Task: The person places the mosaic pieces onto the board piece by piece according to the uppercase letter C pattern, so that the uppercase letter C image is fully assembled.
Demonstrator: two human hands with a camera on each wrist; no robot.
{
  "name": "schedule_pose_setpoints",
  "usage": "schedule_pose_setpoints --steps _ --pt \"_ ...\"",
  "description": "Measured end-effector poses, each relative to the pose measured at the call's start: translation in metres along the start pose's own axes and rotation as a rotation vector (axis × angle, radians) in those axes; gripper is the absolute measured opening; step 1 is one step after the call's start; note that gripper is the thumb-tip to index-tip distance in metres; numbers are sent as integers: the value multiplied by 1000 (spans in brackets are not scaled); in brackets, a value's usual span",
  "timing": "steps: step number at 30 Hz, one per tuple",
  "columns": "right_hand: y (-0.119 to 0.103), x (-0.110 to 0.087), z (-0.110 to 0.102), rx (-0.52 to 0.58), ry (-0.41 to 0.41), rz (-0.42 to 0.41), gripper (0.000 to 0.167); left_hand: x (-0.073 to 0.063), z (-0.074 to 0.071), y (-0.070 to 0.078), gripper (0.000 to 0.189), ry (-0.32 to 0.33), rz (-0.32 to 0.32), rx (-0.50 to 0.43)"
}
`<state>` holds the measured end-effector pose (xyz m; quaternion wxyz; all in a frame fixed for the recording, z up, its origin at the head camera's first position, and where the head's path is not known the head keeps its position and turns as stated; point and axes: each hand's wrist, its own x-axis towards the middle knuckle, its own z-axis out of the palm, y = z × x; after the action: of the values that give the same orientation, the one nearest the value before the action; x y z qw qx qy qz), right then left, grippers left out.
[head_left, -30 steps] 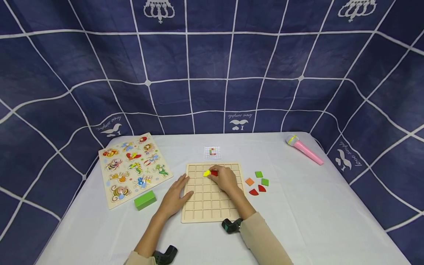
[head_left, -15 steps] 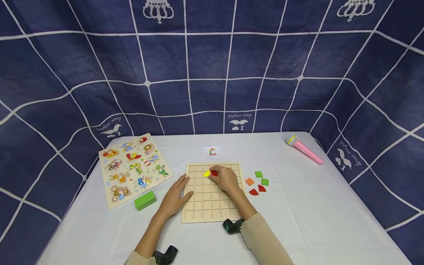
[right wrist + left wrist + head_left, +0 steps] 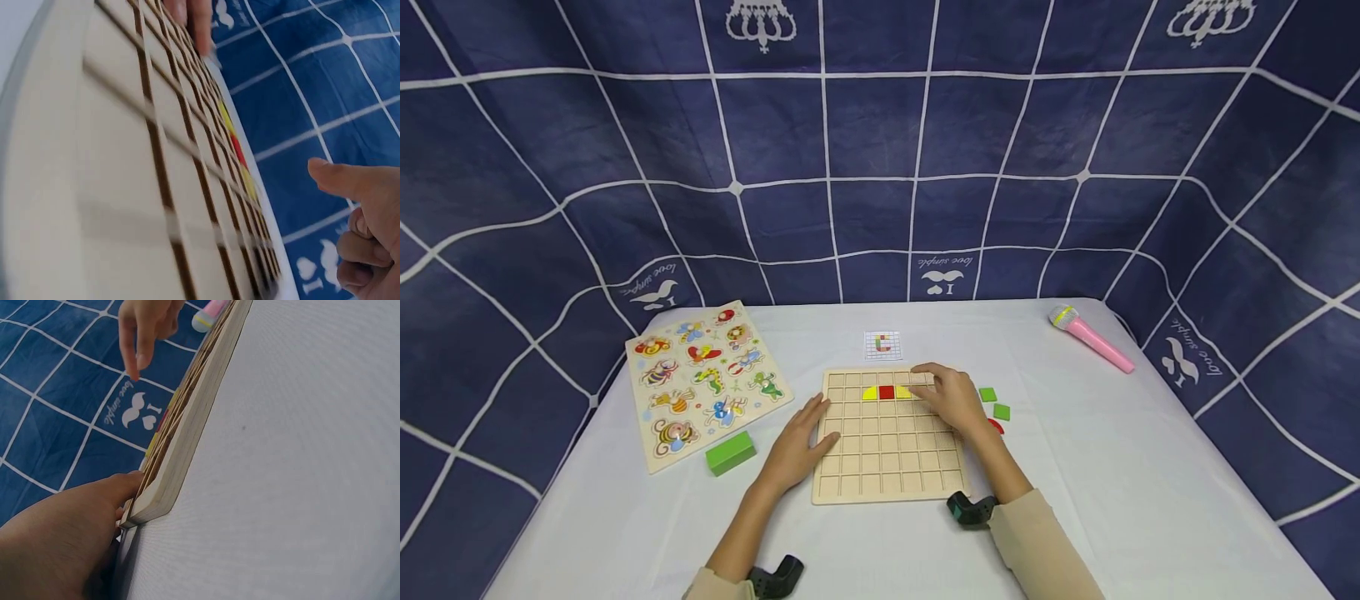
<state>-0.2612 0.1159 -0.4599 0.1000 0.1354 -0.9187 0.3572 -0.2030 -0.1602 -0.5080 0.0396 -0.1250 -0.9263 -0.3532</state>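
Note:
My left hand (image 3: pixel 797 448) rests along the left edge of the wooden grid board (image 3: pixel 857 462), fingers straight, thumb on top; the left wrist view shows the thumb (image 3: pixel 128 486) at the board's corner. Near the board's far side, a red square tile (image 3: pixel 887 392) lies between a yellow curved tile (image 3: pixel 870 393) and another yellow tile (image 3: pixel 903 392). Over the upper right of the grid, my right hand (image 3: pixel 953 400) holds nothing, its fingertips close to the right yellow tile. In the right wrist view its thumb (image 3: pixel 340 178) points out, apart from the board.
Two green square tiles (image 3: pixel 1002 412) lie right of the board; a red tile (image 3: pixel 996 426) is partly hidden behind the right arm. A pattern card (image 3: pixel 882 345) sits beyond the board. An insect puzzle (image 3: pixel 707 383), a green block (image 3: pixel 730 453) and a pink microphone (image 3: pixel 1097 342) stand farther out.
My right hand has let go of the tile it was pinching and moved right, uncovering the red square and the right yellow tile. The left hand has stayed in place.

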Motion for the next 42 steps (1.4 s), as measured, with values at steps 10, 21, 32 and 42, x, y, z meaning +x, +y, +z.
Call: schedule_pose_setpoints --steps 10,21,32,42 --pt "57 -15 -56 -46 32 26 29 0 0 0 61 4 1 -7" --pt "108 -29 -71 -75 -2 88 24 -1 0 -1 62 15 -3 -15" --pt "114 -26 -65 -71 -31 115 22 0 0 -1 62 10 -2 -6" --pt "116 -24 -61 -119 -33 134 31 -1 1 1 62 3 -11 1"
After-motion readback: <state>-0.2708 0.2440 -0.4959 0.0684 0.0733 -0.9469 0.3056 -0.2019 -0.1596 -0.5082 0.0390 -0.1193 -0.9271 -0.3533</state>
